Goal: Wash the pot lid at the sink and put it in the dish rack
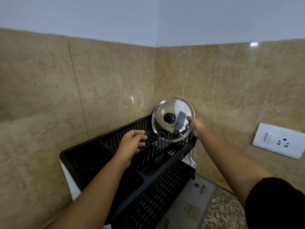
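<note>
The shiny steel pot lid (pixel 170 108) with a black knob stands on edge at the far right end of the black plastic dish rack (pixel 148 184), its lower rim among the plate prongs. My right hand (pixel 197 125) grips the lid's right rim, thumb on its face. Over the prongs to the lid's left, my left hand (pixel 132 142) hovers with fingers loosely curled, holding nothing; whether it touches the prongs is unclear.
The rack fills a corner between two beige marble-tiled walls. A white wall socket with a switch (pixel 279 140) is on the right wall. A white mat printed "HOME" (pixel 191 205) lies on the speckled granite counter (pixel 226 212) beside the rack.
</note>
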The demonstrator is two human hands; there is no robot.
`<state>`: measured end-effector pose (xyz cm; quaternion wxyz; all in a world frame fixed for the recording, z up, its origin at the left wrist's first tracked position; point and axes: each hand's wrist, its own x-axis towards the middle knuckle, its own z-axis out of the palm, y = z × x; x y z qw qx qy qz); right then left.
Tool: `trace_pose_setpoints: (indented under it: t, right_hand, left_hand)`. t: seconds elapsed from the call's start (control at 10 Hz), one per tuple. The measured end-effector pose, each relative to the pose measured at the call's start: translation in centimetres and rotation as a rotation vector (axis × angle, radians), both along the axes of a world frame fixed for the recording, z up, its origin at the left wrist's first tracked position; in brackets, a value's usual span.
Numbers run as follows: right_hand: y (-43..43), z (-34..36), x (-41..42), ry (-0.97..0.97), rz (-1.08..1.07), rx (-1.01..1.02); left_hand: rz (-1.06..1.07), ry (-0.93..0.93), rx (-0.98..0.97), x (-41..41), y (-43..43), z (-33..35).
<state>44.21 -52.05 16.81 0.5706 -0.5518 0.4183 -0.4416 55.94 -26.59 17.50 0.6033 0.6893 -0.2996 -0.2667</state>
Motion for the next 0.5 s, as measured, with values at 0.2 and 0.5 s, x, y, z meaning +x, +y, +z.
trace_pose_setpoints:
  t: [0.2, 0.5]
  right_hand:
    - [2.8, 2.3, -3.9, -0.01, -0.044, -0.064]
    - [12.5, 6.4, -19.3, -0.351, -0.051, 0.036]
  left_hand:
    - [0.061, -0.041, -0.098, -1.4, 1.0, 2.1]
    - [-0.041, -0.031, -0.257, -12.1, 1.2, 5.5]
